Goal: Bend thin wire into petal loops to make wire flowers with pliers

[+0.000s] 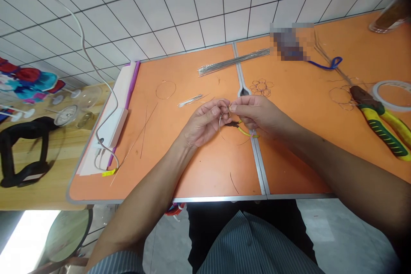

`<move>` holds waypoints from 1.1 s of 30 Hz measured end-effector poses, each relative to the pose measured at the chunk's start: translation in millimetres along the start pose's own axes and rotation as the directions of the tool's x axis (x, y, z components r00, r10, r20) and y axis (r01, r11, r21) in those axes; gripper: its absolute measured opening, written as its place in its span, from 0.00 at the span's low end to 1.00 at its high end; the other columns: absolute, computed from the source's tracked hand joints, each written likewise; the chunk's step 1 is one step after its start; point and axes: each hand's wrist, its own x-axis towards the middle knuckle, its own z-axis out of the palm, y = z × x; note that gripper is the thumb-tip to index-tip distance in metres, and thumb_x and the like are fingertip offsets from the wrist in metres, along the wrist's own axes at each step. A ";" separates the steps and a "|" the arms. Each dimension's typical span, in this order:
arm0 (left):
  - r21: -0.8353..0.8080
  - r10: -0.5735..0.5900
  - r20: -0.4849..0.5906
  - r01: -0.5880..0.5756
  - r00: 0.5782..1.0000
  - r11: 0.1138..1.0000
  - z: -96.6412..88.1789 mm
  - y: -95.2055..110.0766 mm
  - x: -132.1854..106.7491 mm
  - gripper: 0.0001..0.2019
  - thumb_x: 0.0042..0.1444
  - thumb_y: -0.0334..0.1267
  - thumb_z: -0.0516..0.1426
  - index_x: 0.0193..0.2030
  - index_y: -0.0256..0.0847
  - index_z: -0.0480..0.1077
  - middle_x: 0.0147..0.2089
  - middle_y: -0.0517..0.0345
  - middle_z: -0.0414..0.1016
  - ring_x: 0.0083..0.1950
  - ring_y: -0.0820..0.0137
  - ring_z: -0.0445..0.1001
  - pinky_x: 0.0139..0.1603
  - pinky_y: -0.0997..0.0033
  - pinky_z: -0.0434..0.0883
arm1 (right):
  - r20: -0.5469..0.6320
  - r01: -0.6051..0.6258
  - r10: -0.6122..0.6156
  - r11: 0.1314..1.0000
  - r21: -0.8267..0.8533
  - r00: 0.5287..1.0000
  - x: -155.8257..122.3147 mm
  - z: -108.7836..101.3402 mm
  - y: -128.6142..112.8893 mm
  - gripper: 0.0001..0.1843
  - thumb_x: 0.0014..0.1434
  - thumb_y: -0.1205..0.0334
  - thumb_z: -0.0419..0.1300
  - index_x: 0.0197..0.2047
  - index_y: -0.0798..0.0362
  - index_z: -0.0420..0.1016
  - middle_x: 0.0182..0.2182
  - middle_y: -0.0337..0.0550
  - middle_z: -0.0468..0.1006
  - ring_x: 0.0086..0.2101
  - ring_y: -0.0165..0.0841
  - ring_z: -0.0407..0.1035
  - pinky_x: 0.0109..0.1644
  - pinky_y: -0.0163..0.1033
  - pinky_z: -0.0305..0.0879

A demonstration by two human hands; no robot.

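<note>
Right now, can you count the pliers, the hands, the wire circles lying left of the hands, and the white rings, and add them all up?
Pliers: 2, the big pliers and the small pliers
Hands: 2, left hand and right hand, at a thin wire
Wire circle: 1
White ring: 1
Total: 6

Table [218, 184]: power strip [113, 130] along left edge, crossed wires [144, 127] right of it. Wire ring [166, 81] toward back-left corner, short wire bundle [190, 101] to its right. Long wire bundle [234, 62] near back edge, across the seam; wire flower [261, 87] in front, right of seam. Small pliers [233, 124] mid-table, between left hand [207, 122] and right hand [257, 111]. Far right: big pliers [376, 124], tape roll [378, 100] just behind, jar [387, 19] at back edge.
</note>
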 end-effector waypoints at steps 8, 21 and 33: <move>-0.017 -0.014 -0.023 0.014 1.000 1.000 0.6 0.8 1.0 0.25 0.52 0.49 0.81 0.51 0.37 0.86 0.40 0.56 0.81 0.39 0.73 0.79 0.49 0.70 0.84 | -0.024 0.011 -0.011 1.000 -0.009 1.000 1.4 -0.1 1.1 0.11 0.63 0.60 0.75 0.36 0.52 0.77 0.19 0.30 0.65 0.19 0.22 0.45 0.19 0.31 0.43; 0.047 -0.011 -0.080 0.015 0.997 0.999 5.4 6.9 0.1 0.21 0.53 0.49 0.79 0.48 0.38 0.86 0.41 0.55 0.80 0.39 0.72 0.79 0.47 0.71 0.83 | -0.089 0.050 -0.065 0.985 -0.166 0.994 1.6 -2.6 4.8 0.14 0.63 0.53 0.77 0.37 0.51 0.80 0.19 0.31 0.68 0.16 0.24 0.52 0.16 0.35 0.51; 0.254 0.028 -0.178 0.018 0.984 0.967 20.1 3.3 -6.0 0.20 0.54 0.50 0.79 0.45 0.41 0.83 0.33 0.62 0.81 0.26 0.77 0.76 0.31 0.75 0.79 | -0.125 0.074 -0.115 0.953 -0.292 0.985 -1.5 2.6 3.7 0.12 0.66 0.55 0.73 0.34 0.51 0.78 0.23 0.35 0.76 0.16 0.24 0.59 0.18 0.37 0.52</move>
